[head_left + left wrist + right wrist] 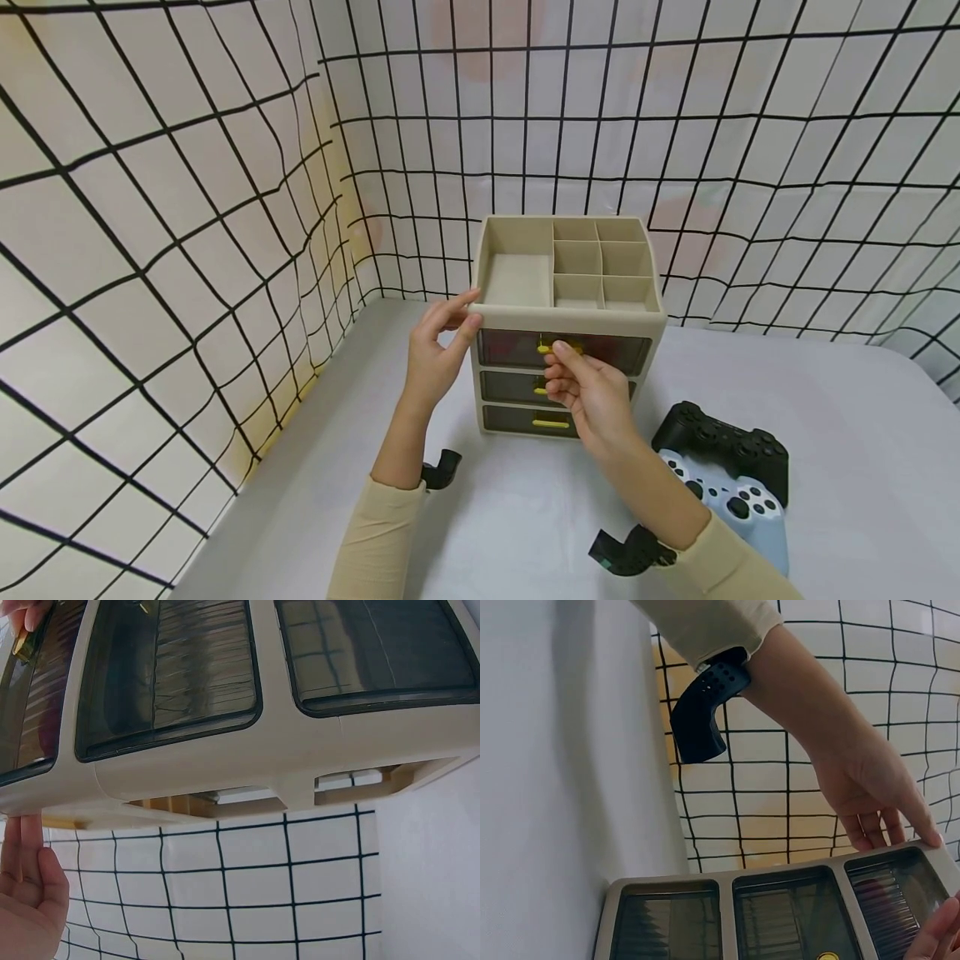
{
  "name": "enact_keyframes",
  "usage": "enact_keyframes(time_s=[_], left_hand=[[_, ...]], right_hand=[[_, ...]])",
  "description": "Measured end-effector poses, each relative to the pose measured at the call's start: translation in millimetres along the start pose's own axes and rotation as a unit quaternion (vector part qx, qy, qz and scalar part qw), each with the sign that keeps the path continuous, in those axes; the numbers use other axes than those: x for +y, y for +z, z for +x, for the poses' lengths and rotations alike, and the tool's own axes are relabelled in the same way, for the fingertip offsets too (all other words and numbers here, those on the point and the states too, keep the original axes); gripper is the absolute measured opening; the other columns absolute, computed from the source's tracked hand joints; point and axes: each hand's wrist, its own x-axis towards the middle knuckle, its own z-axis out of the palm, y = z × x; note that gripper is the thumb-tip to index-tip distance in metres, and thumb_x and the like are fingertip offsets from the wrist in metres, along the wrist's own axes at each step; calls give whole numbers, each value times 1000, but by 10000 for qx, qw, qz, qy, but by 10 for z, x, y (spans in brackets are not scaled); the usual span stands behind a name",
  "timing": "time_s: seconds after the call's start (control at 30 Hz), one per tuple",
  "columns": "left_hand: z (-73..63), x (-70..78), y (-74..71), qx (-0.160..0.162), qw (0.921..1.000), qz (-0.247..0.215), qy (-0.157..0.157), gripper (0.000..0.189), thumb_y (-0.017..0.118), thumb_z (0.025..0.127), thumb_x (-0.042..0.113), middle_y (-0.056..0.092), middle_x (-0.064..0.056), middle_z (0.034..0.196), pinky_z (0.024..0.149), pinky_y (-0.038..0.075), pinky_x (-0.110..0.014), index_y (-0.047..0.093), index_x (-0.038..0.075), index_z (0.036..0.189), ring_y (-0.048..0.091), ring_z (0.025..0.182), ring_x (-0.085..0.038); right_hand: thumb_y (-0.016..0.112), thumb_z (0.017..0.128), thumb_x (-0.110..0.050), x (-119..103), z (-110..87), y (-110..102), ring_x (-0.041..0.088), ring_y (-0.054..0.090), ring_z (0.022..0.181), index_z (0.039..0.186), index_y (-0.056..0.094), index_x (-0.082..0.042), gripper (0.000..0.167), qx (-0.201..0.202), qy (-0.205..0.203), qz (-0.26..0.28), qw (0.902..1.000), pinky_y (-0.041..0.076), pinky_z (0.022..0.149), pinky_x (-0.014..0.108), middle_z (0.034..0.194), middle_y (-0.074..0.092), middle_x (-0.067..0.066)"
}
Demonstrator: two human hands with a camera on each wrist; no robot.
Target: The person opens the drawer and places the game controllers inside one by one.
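Observation:
A beige desktop organizer (pixel 567 315) has three dark see-through drawers with yellow handles in front and an open compartment tray on top. My left hand (pixel 441 346) rests at its upper left edge, fingers fairly straight, thumb at the front corner. In the left wrist view, the left hand (pixel 31 889) touches the organizer's side. My right hand (pixel 592 392) pinches the yellow handle (pixel 545 349) of the top drawer (pixel 510 347), which sits flush with the front. Something reddish (pixel 880 894) shows dimly through that drawer in the right wrist view.
To the right lie a black game controller (pixel 738 446) and a light blue game controller (pixel 765 521), partly behind the right forearm. A black wire grid (pixel 525 117) stands behind and to the left of the white table (pixel 840 433). Both wrists wear black camera mounts (pixel 626 552).

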Motion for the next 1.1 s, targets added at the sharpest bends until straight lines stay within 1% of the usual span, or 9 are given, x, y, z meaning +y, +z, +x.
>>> enact_keyframes(time_s=[0.17, 0.27, 0.37, 0.5, 0.57, 0.7, 0.83, 1.0, 1.1], left_hand=[[5, 85, 8, 52, 10000, 15, -72, 31, 64, 91, -3, 63, -19, 95, 86, 49, -40, 64, -3, 122, 60, 90, -32], [2, 100, 6, 82, 9999, 12, -66, 31, 63, 91, -5, 62, -23, 94, 86, 48, -38, 63, -7, 121, 59, 89, -36], [-9, 61, -1, 94, 9999, 20, -71, 31, 64, 91, -4, 63, -21, 94, 86, 48, -36, 64, -5, 122, 60, 89, -34], [-22, 1, -9, 73, 10000, -17, -49, 32, 65, 91, 0, 63, -16, 95, 85, 49, -36, 65, 1, 124, 60, 90, -28], [-27, -15, -8, 57, 10000, -40, -1, 32, 65, 92, 2, 63, -15, 95, 86, 49, -36, 65, 3, 124, 60, 90, -27], [-23, -31, 0, 11, 9999, -53, 88, 33, 65, 93, 4, 63, -13, 96, 85, 49, -36, 65, 5, 125, 59, 91, -24], [-9, -31, 6, 9, 10000, -68, 68, 33, 65, 92, 3, 63, -13, 96, 86, 49, -35, 65, 5, 125, 59, 91, -24], [5, -13, 16, 54, 10000, -46, -10, 33, 65, 91, -1, 63, -16, 95, 86, 48, -37, 65, 1, 124, 59, 91, -29], [9, 42, 20, 65, 10000, -6, -32, 32, 64, 91, -3, 63, -20, 94, 86, 48, -39, 64, -4, 123, 59, 90, -33]], right_hand=[[62, 97, -15, 7, 15, -11, 9, 59, 53, 77, 69, -7, 24, -38, 6, -19, 10000, 52, 58, 20, 67, 65, 1], [61, 98, -15, 14, 32, -35, 9, 59, 54, 77, 70, -7, 24, -181, 65, -3, 9998, 51, 58, 20, 67, 65, 0], [59, 99, -15, 17, 47, -69, 9, 59, 55, 79, 70, -7, 25, -399, 174, 51, 9990, 51, 58, 19, 68, 65, 0], [57, 100, -18, 21, 46, -130, 8, 58, 58, 82, 72, -9, 24, -617, 379, 48, 9974, 50, 59, 18, 71, 65, 0], [58, 100, -19, 31, 34, -171, 8, 58, 60, 84, 72, -9, 23, -697, 489, -60, 9964, 50, 61, 18, 73, 65, 0], [58, 100, -19, 78, -1, -271, 9, 57, 61, 85, 71, -7, 22, -835, 728, -465, 9928, 51, 62, 20, 74, 64, 1], [58, 100, -20, 153, -21, -371, 11, 58, 60, 85, 69, -4, 24, -941, 951, -847, 9874, 52, 61, 21, 71, 64, 2], [59, 99, -22, 238, -19, -450, 11, 59, 56, 83, 69, -3, 28, -877, 1064, -1090, 9844, 53, 60, 22, 68, 63, 1], [59, 99, -24, 274, -13, -478, 10, 59, 55, 81, 70, -3, 29, -797, 1076, -1113, 9847, 53, 59, 22, 67, 63, 1]])
